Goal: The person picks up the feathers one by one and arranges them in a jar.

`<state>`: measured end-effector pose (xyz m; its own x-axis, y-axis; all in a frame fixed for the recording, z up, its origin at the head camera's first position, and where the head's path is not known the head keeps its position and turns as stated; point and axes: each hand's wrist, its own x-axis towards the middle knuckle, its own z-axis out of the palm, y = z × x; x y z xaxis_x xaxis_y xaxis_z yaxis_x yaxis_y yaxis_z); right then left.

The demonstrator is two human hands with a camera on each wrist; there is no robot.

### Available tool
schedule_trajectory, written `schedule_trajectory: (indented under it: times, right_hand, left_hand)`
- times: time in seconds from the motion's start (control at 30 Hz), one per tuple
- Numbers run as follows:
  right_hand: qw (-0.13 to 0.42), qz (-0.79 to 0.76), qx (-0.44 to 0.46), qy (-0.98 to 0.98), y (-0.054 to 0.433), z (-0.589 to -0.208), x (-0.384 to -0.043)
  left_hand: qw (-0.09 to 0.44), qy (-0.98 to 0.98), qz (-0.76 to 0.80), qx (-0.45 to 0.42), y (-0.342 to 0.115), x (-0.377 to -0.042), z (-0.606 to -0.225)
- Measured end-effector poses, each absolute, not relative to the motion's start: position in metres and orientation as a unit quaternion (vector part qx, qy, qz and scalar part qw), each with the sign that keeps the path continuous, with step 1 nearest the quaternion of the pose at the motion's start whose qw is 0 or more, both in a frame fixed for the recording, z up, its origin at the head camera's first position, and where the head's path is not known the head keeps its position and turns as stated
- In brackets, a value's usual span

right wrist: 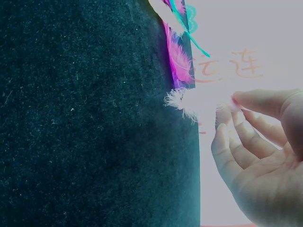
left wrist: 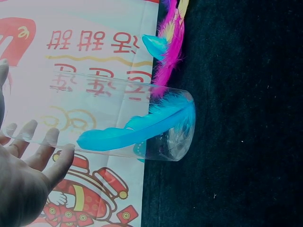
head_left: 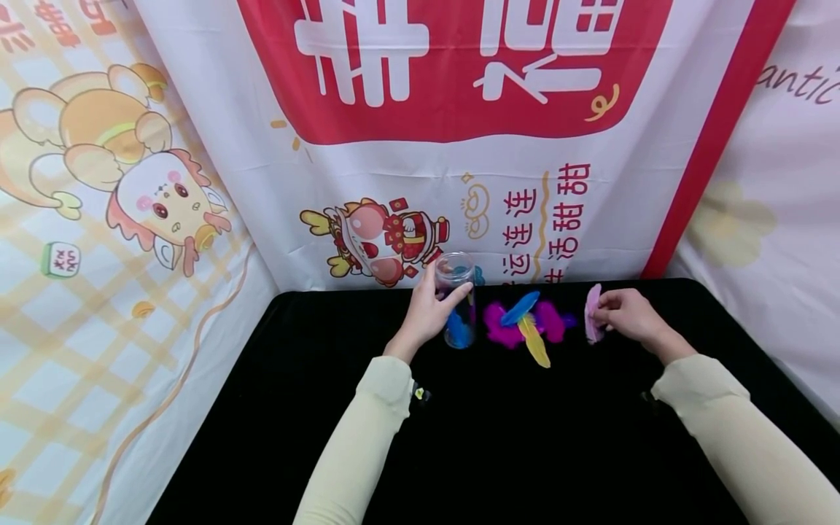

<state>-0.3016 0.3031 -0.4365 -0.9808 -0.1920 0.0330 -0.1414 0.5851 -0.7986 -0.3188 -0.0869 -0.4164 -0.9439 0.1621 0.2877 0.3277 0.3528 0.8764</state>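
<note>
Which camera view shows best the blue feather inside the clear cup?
The left wrist view: the blue feather appears large, with nearly its whole length visible through the clear cup. The head view shows it small, low in the cup. The right wrist view does not show it.

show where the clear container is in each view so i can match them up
Head: clear container upright, just right of centre.
Left wrist: clear container appears sideways, running from the left edge past centre, its base toward the right.
Right wrist: not in this picture.
Shared landmark: magenta feathers, right of the container in the head view, near top centre in the left wrist view and the right wrist view.
</note>
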Motion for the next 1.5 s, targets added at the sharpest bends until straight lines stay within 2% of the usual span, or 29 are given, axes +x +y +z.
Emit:
schedule_trajectory:
  times: [0.27,1.5]
  right_hand:
    - [0.017,-0.445,-0.096,0.89,0.3021,-0.4373,-0.3054]
    - [0.028,-0.458,-0.094,0.884,0.2941,-0.4347,-0.3075]
  left_hand:
    - [0.078,-0.819,-0.548,-0.151,-0.0874,-0.319,-0.416]
    - [0.077,-0.814,-0.551,-0.166,-0.0883,-0.319,-0.4163]
